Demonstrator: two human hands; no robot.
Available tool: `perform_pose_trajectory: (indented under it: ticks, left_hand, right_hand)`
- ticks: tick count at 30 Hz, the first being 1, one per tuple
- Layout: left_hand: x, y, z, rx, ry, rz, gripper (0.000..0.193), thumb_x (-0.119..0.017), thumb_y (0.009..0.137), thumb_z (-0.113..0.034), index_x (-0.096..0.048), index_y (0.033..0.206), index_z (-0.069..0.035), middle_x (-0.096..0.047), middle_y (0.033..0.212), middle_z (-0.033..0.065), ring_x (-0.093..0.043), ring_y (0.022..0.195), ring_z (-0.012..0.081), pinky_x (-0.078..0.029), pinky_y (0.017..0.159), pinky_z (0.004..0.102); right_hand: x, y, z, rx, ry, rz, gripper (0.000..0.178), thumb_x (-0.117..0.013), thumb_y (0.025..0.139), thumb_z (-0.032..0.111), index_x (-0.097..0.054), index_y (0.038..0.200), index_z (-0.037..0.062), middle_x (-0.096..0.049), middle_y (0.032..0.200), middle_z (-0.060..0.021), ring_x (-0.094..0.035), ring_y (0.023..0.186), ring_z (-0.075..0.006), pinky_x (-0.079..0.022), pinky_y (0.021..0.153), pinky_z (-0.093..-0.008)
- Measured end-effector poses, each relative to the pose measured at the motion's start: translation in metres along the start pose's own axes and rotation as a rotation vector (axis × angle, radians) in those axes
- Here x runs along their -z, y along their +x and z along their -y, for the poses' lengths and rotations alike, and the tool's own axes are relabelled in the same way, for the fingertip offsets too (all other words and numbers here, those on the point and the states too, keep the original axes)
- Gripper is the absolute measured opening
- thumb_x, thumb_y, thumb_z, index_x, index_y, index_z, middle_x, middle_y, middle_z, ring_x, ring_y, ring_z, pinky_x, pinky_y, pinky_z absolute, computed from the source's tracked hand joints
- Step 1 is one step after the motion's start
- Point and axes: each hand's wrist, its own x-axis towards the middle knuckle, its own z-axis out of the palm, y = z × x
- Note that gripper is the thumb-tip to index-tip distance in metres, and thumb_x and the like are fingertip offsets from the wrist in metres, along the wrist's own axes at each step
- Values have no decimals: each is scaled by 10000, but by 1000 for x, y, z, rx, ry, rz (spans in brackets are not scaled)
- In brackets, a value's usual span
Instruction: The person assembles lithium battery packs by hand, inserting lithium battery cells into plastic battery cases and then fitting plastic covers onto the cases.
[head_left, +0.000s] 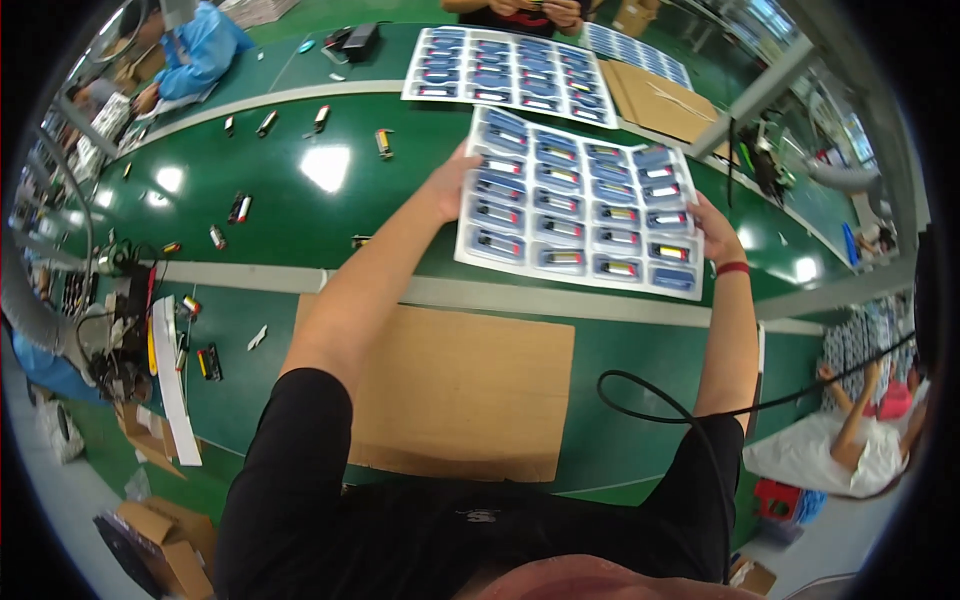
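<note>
Both my hands hold a white plastic tray point(528, 215) out over the green belt. Its rows of blue-grey pockets carry small cylindrical, battery-like parts point(620, 237) with red, yellow and white ends. A pocket at the near right corner looks bare. My left hand point(455, 187) grips the tray's left edge, its fingertips partly hidden. On the right edge, my right hand point(714, 228) is closed round the rim, a red band at that wrist. Just beyond lies a second filled tray point(473, 65). Loose battery-like parts point(384, 143) lie scattered on the belt point(290, 215) to the left.
A flat cardboard sheet point(465, 390) lies on the bench before me. Black cable point(640, 380) loops beside my right arm. Brown cardboard point(655, 100) lies at the far right. Co-workers sit across, at left in a blue sleeve point(205, 50), and at right in white point(825, 450).
</note>
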Motion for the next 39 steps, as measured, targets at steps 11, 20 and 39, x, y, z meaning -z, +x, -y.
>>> perform_pose_trajectory:
  ticks: [11,20,39]
  left_hand:
    - [39,-103,-78,-361,1356,-266,416,-680,958,-204,-640,1353,-79,-623,1407,184,-609,1278,354,-484,1089,440]
    - [185,-248,-197,200,1986,-1191,643,-690,887,-584,-619,1388,-187,-537,1480,145,-481,1405,358,-403,1088,673]
    - [152,-400,-138,-434,1813,-420,477,-558,720,122,-702,1162,16,-659,1253,227,-602,1225,416,-480,1085,464]
  right_hand:
    - [-67,-3,-52,853,-1205,-680,375,-656,998,181,-637,1338,25,-705,1167,-139,-673,1061,-239,-515,961,-378]
    - [-423,-46,-134,1003,-1209,303,378,-722,899,122,-672,1258,15,-685,1208,-195,-640,1121,-400,-527,981,-462]
    - [-643,-105,-209,743,-1114,540,302,-677,862,182,-691,1136,57,-723,831,-195,-713,811,-419,-579,737,-498]
